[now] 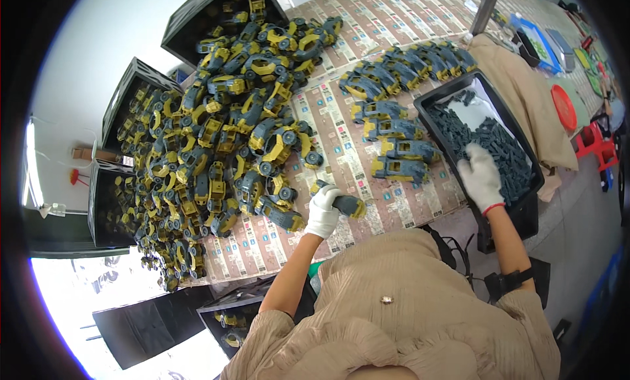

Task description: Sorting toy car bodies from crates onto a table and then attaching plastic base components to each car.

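My left hand (322, 213), in a white glove, is closed around a toy car (348, 205) with a dark grey body and yellow parts, held over the near table edge. My right hand (482, 175), also gloved, is down among small dark plastic parts (502, 140) in a black bin (533, 158). Its fingers are bent inward, and what they pinch is hidden. Between the hands, several similar toy cars (400, 149) stand in a row that curves away toward the far side.
A large heap of toy cars (210, 131) covers the left of the patterned table (341, 144), spilling from black crates (125, 98). Brown cloth (518, 85) lies beyond the bin. Farther right are a red round tray (563, 107), a red stool (596, 146) and another person (614, 108).
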`<state>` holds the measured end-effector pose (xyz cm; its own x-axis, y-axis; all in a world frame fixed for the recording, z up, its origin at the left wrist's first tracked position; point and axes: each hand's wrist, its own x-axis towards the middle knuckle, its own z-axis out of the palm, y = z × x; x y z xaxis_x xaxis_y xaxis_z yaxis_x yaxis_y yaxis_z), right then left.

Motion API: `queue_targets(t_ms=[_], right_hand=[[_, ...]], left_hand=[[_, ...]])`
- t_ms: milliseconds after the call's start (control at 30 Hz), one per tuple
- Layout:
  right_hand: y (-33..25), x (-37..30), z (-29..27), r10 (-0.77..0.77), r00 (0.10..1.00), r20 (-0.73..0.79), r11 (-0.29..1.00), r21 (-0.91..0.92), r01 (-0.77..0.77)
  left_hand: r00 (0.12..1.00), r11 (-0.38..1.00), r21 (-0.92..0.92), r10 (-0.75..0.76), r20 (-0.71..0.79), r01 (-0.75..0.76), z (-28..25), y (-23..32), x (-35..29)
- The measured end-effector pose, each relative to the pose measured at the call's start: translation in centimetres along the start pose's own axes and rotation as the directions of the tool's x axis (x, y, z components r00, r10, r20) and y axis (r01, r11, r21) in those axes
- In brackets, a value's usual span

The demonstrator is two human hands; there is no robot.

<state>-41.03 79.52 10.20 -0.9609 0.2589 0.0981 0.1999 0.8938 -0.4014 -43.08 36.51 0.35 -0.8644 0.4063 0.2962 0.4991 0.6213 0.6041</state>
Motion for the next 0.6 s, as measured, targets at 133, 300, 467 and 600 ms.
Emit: queue_targets(t_ms=[133,300,467,600], right_hand=[[5.6,1.7,-2.6,0.351,0.929,0.119,0.85,-0.457,-0.262],[11.6,2.0,-1.2,0.295,0.915,0.274,0.917,-0.351,-0.191],[12.1,2.8,-0.6,0.21,0.955,0.21,0.957,-0.244,-0.157],[14.0,2.7,0.5,0.14,0.988,0.071,0.99,-0.011,-0.14]], left_hand=[[0.981,0.987,0.034,-0.149,-0.122,0.154,0.5,2.2,0.1],[0.949,0.935,0.162,-0.308,-0.065,0.315,1.2,3.6,1.0],[0.966,0.959,0.12,-0.251,-0.06,0.257,1.1,4.9,1.5],[0.947,0.882,0.351,-0.263,-0.186,0.314,0.5,4.3,0.0]])
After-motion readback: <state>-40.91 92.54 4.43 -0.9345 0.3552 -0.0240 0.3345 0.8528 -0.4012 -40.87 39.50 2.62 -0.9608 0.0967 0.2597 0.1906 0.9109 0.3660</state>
